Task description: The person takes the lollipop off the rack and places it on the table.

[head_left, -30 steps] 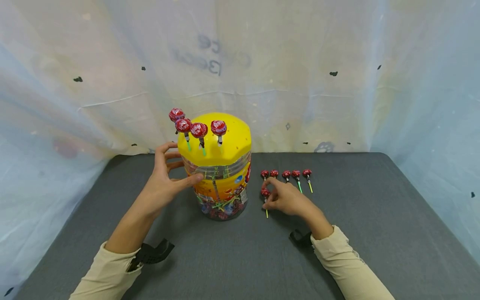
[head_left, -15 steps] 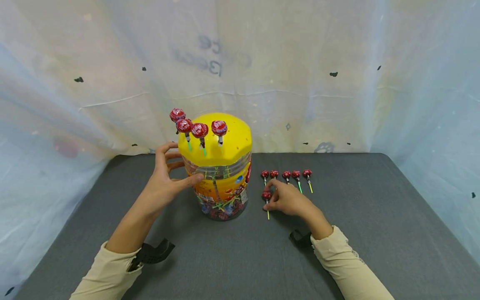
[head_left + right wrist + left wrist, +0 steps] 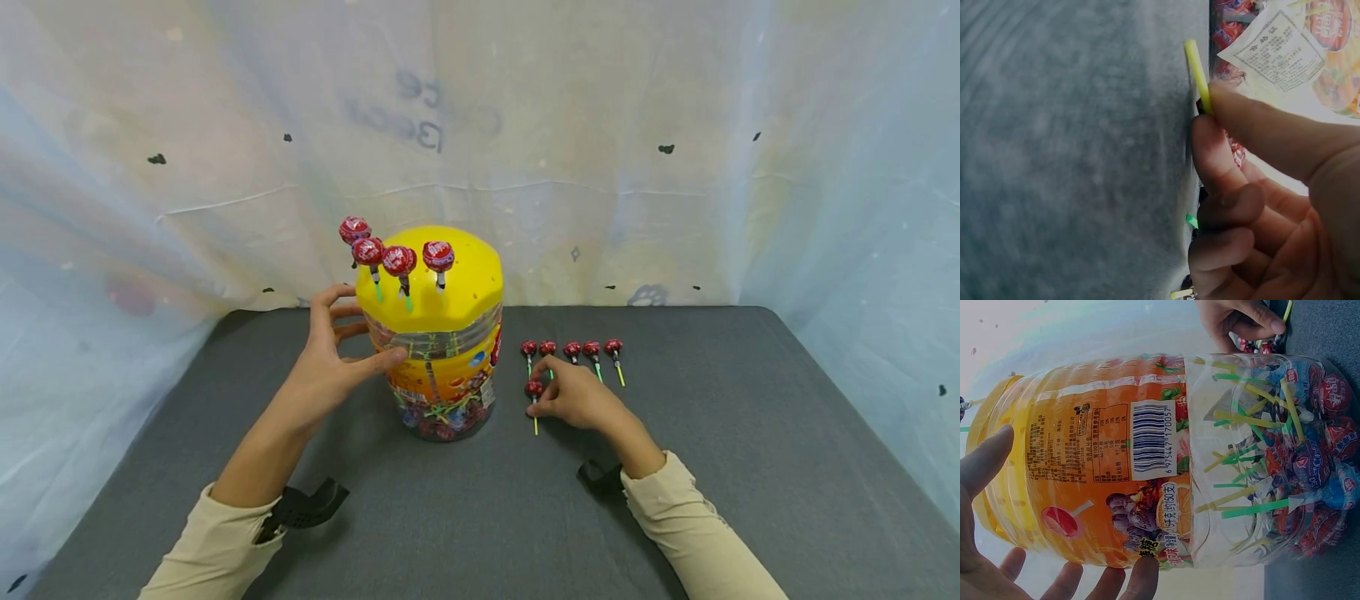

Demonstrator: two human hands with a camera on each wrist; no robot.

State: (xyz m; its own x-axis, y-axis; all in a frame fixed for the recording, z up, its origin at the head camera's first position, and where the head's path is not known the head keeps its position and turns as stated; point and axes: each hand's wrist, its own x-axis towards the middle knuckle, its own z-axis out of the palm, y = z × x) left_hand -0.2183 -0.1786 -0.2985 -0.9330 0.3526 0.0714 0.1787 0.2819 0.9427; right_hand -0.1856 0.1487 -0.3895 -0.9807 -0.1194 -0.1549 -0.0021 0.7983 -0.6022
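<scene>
A red-wrapped lollipop [image 3: 534, 389] is just to the right of the candy jar [image 3: 438, 379], its head away from the person and its yellow stick towards them. The right hand [image 3: 576, 398] has its thumb and forefinger pinched closed on the stick, the other fingers folded in; that grip probably suits so thin a stem. I cannot tell whether the lollipop touches the table [image 3: 712, 467]. The left hand [image 3: 330, 367] is spread wide round the left side of the jar, thumb across its near face, likely to keep it steady. On top of the jar, at least 4 lollipops [image 3: 438, 256] stand heads up towards the left and near part of the yellow lid [image 3: 468, 287]; 2 heads may overlap there. To the right of the jar lies a row of 5 lollipops [image 3: 592, 347], apparently spaced for picking up 1 at a time. The right hand partly covers the nearer stems in that row. Behind the jar hangs a pale sheet [image 3: 570, 192].
</scene>
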